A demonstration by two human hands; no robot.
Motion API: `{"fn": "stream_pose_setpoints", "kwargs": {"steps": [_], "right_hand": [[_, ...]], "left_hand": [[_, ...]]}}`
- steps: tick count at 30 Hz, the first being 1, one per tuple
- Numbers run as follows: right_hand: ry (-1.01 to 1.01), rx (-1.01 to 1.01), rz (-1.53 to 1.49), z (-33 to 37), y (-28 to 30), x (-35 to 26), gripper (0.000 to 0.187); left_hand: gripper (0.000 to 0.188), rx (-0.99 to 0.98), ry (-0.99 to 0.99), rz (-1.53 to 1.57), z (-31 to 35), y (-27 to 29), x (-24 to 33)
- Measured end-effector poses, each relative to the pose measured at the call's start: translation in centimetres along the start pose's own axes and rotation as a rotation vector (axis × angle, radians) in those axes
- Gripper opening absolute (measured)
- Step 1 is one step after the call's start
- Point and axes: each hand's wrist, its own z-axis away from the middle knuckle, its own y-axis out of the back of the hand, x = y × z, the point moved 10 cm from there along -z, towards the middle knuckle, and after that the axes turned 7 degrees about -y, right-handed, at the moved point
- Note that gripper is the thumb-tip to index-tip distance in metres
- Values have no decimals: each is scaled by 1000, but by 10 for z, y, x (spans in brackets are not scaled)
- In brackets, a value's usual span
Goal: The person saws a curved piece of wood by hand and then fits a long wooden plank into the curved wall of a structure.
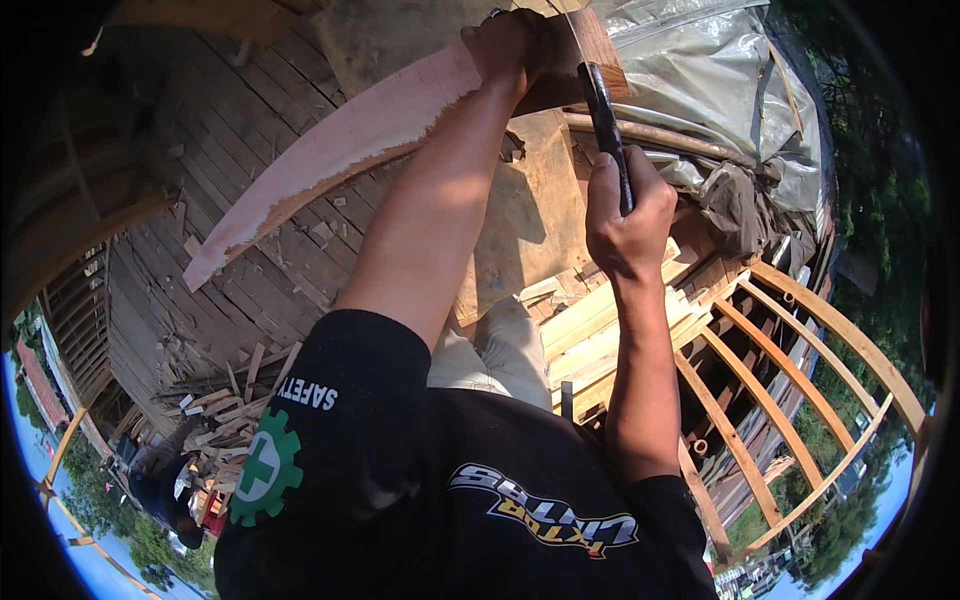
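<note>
A long curved timber piece [350,135], pale pink on its face with a rough brown edge, slants from the upper middle down to the left. My left hand [508,45] grips its upper end; shadow partly hides the fingers. In my right hand [630,210] is a long black-handled bladed tool [600,100], the fist closed round the lower part of the handle. Its thin blade, seen nearly edge-on, meets the reddish-brown end of the wood [600,50], just right of my left hand. The blade's far end is cut off by the view.
Wooden decking [225,120] strewn with chips lies at left. A plywood sheet [535,200] is below the timber, with pale planks [590,330] nearer me. Grey plastic sheeting [690,70] covers the upper right. Curved wooden ribs [770,350] stand at right. Another person [165,485] is at lower left.
</note>
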Motion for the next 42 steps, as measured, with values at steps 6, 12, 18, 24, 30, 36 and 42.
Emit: {"fn": "stream_pose_setpoints", "kwargs": {"steps": [6,12,18,24,30,36,42], "right_hand": [[-115,-77,4,123,66,32,20],[-111,-73,47,52,23,24,17],[-164,-90,-43,56,24,19,17],[-61,-55,3,131,72,22,14],[-61,-11,-85,-16,-2,-12,30],[-238,-40,-89,138,53,39,27],[-342,-34,-80,168,75,32,28]], "left_hand": [[23,117,-59,-77,19,46,16],[24,194,-181,-109,25,56,32],[26,137,-116,-108,15,46,9],[29,82,-80,-39,14,46,17],[24,-66,-33,-130,20,72,28],[27,-4,45,51,26,67,24],[28,-9,64,82,25,62,20]]}}
